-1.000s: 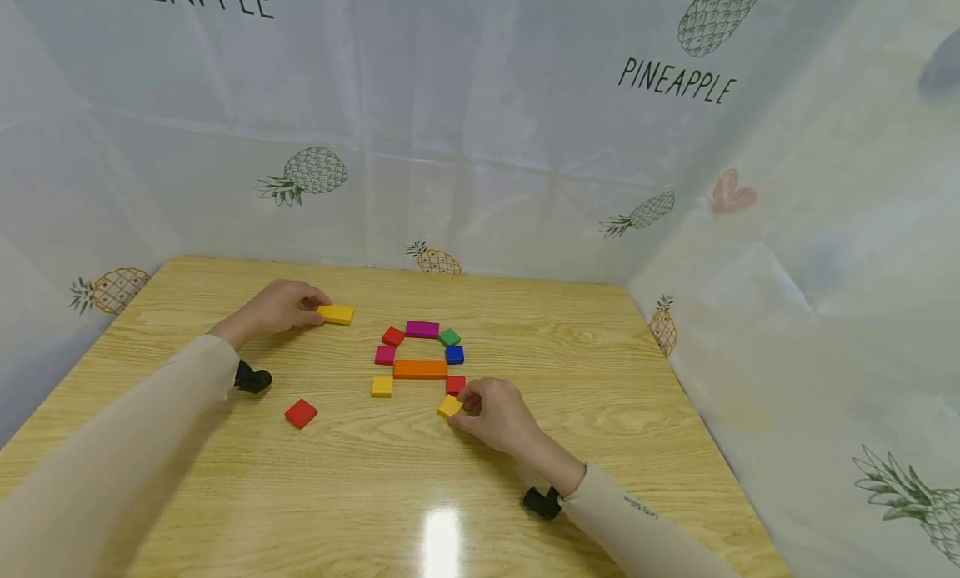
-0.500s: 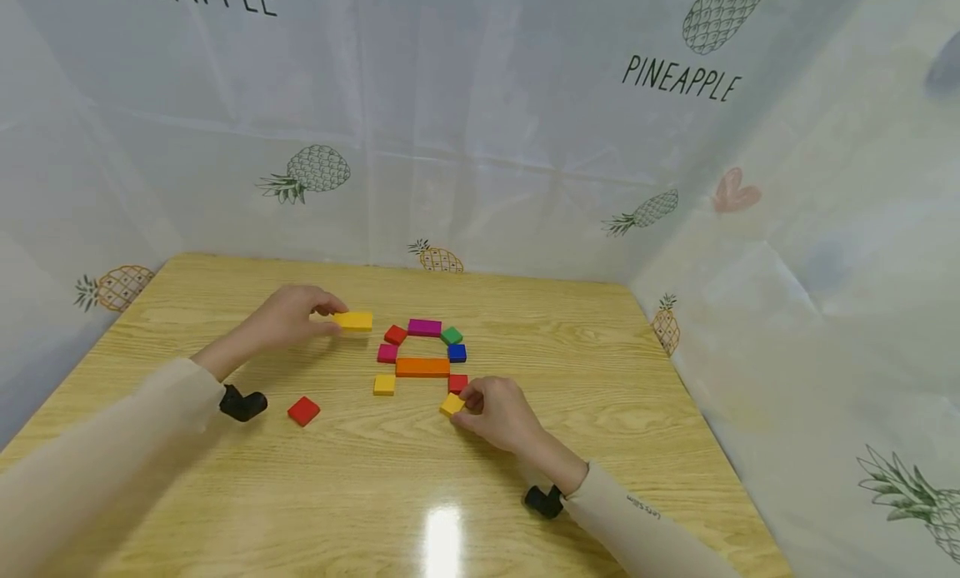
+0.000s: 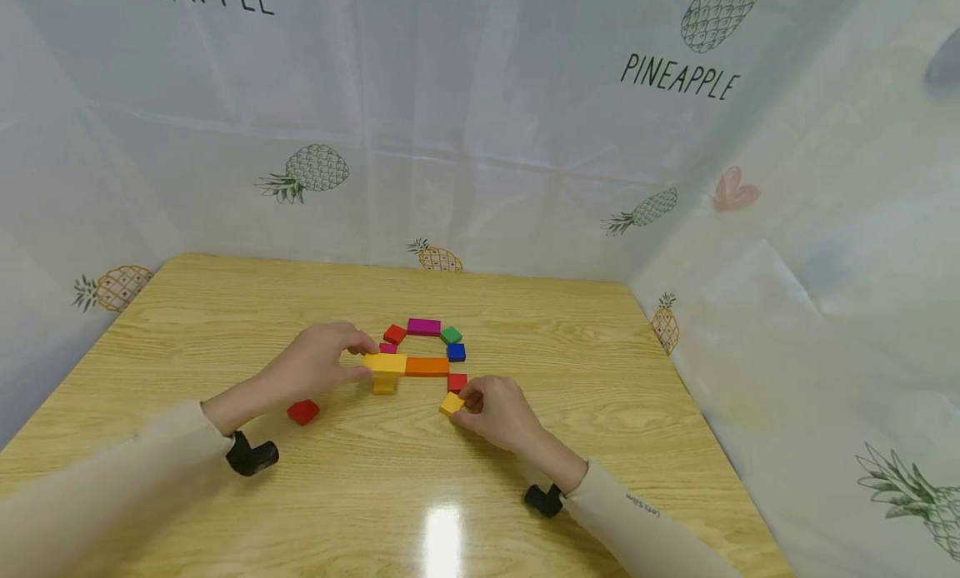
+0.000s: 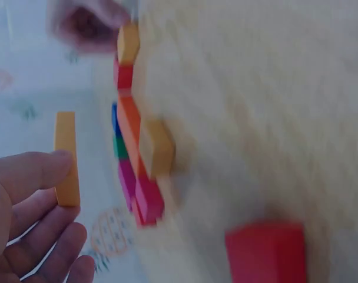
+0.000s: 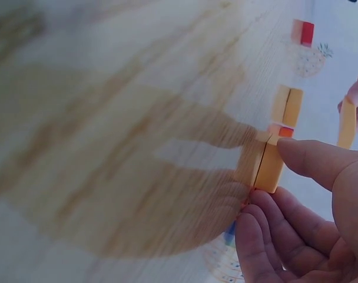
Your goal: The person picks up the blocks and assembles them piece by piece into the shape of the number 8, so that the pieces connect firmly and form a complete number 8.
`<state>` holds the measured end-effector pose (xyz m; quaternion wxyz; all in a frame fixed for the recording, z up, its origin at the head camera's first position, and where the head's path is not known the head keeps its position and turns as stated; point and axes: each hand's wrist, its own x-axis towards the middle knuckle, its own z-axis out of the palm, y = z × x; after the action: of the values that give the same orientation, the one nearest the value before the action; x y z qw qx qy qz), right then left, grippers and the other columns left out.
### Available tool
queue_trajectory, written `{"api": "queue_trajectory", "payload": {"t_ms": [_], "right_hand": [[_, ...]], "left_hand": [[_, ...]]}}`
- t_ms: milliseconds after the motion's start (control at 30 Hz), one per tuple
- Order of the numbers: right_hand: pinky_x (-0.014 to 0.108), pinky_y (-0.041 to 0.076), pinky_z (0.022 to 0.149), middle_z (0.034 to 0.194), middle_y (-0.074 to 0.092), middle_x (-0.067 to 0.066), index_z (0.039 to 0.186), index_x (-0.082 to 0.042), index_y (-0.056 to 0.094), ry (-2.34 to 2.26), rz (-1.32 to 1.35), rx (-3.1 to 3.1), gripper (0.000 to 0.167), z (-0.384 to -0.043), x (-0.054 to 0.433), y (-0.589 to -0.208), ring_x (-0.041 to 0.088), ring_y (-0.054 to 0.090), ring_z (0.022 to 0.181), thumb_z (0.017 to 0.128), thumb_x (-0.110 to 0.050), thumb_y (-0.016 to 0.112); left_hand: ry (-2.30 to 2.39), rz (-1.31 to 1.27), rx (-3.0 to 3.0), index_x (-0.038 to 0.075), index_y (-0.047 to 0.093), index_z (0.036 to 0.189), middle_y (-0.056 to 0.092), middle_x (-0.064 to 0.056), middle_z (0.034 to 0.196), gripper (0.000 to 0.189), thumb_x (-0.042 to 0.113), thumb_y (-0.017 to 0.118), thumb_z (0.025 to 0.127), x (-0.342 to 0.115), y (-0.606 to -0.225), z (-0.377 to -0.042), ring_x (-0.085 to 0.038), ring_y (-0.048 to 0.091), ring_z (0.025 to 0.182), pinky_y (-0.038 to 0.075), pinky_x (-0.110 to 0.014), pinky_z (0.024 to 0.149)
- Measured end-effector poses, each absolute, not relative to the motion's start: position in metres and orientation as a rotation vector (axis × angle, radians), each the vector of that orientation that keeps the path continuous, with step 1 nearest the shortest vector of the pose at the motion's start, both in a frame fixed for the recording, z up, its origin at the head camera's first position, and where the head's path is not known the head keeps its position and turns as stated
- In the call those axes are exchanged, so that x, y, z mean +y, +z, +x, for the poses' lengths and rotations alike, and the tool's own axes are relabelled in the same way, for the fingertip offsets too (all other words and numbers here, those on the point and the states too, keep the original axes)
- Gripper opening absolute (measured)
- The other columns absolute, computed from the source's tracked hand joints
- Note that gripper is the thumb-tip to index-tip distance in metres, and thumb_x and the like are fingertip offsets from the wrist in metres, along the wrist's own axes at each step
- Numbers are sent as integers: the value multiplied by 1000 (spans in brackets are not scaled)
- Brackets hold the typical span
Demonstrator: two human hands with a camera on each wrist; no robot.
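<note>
My left hand [image 3: 318, 361] pinches a long yellow block [image 3: 387, 364] between thumb and fingers. In the left wrist view this long yellow block [image 4: 66, 159] is held up off the table. From the head view it hides part of the orange block [image 3: 427, 367], the pink block [image 3: 387, 348] and a small yellow block [image 3: 384, 385]. My right hand [image 3: 498, 416] pinches another small yellow block [image 3: 452, 404] on the table, close to a small red block [image 3: 457, 383]. The right wrist view shows thumb and fingertips on that yellow block [image 5: 269, 165].
A ring of blocks continues behind with a red block [image 3: 395, 335], a purple block [image 3: 424, 327], a green block [image 3: 451, 336] and a blue block [image 3: 456, 352]. A loose red block [image 3: 303, 412] lies below my left forearm. A pineapple-print sheet [image 3: 480, 145] hangs behind the wooden table [image 3: 570, 336].
My left hand has carried the long yellow block right and toward me, from the table's back left to over the arrangement's left side. My right hand has stayed on its small yellow block.
</note>
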<state>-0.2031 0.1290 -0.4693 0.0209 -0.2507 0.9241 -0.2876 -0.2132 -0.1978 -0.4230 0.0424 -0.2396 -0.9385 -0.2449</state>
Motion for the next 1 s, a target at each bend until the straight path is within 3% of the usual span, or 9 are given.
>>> {"api": "queue_trajectory", "payload": {"t_ms": [233, 433, 1000], "right_hand": [[24, 57, 73, 90, 74, 2, 100, -7, 79, -889, -781, 2868, 20, -204, 128, -469, 11, 66, 79, 89, -20, 89], [23, 56, 73, 90, 74, 0, 101, -8, 79, -879, -768, 2871, 21, -203, 128, -469, 9, 65, 79, 89, -21, 89], [23, 57, 74, 92, 74, -1, 102, -9, 79, -879, -723, 2864, 21, -203, 127, -467, 8, 65, 79, 90, -23, 88]], "left_hand": [[-833, -720, -2896, 17, 80, 111, 75, 6, 106, 28, 20, 91, 86, -172, -429, -186, -21, 69, 98, 60, -41, 85], [-845, -723, -2926, 19, 79, 109, 72, 11, 102, 27, 23, 92, 85, -156, -445, -173, -12, 64, 91, 58, -33, 81], [-828, -758, -2894, 17, 80, 107, 72, 10, 97, 26, 24, 92, 85, -138, -472, -171, -8, 59, 84, 54, -29, 78]]}}
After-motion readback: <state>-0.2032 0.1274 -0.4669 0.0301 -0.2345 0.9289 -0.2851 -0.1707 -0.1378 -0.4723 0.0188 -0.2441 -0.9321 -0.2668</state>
